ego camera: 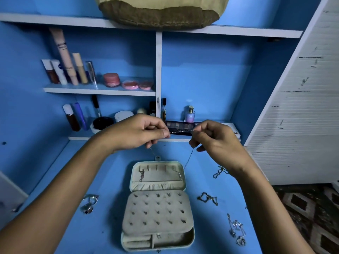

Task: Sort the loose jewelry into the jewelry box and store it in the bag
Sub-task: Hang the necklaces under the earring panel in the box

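Blue worktop (110,171): above the open jewelry box (157,206), my left hand (139,132) and right hand (216,138) pinch a thin chain (181,132) taut.

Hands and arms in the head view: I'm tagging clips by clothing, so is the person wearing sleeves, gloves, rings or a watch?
Nothing visible is worn. The left hand and right hand are bare, without gloves, and no rings show on the fingers in view. Both forearms are uncovered up to the frame edge, so no sleeves appear, and neither wrist carries a watch or a bracelet.

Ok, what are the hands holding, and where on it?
A thin chain, stretched between both hands: left hand and right hand each pinch it mid-length, ends dangling.
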The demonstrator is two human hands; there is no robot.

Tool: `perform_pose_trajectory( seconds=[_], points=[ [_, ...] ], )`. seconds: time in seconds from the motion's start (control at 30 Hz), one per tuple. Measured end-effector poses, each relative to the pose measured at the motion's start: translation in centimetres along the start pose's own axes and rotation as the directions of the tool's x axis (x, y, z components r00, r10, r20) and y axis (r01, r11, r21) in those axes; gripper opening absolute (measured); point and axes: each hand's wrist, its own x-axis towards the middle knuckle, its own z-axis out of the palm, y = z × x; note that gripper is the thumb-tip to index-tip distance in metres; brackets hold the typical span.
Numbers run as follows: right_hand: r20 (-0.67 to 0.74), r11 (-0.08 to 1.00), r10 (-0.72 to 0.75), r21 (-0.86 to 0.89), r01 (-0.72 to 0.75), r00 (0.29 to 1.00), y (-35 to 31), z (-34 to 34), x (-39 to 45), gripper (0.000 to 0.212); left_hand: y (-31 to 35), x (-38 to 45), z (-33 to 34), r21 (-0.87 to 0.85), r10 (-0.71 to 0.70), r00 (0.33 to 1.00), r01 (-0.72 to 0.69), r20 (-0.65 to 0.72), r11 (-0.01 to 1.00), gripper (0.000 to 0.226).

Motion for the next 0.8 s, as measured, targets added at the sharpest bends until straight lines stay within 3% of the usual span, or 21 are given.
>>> perform_pose_trajectory(
  seconds=[0.37, 0.47, 0.6, 0.8],
  points=[
    [0.201, 0.960, 0.155, 0.202, -0.195, 0.967, 0.2, 2.4, 0.4, 0.012, -1.7, -1.6, 0.2, -0.079, 0.010, 0.996, -0.017, -0.090, 0.997, 0.014],
    [0.260, 0.963, 0.168, 0.163, -0.215, 0.951, 0.6, 3.0, 0.3, 0.008, -2.5, -1.8, 0.6, -0.087, -0.009, 0.996, 0.001, -0.091, 0.996, 0.014],
    [0.339, 0.976, 0.161, 0.086, -0.201, 0.927, 0.9, 3.8, 0.4, 0.018, -3.1, -2.0, 0.9, -0.082, -0.022, 0.995, 0.014, -0.099, 0.997, 0.014],
    [0.244, 0.986, 0.152, -0.098, -0.132, 0.958, 2.4, 5.2, 1.2, 0.024, -5.1, -2.5, 1.5, -0.049, -0.098, 0.988, 0.093, -0.119, 0.994, 0.015]
  ],
)
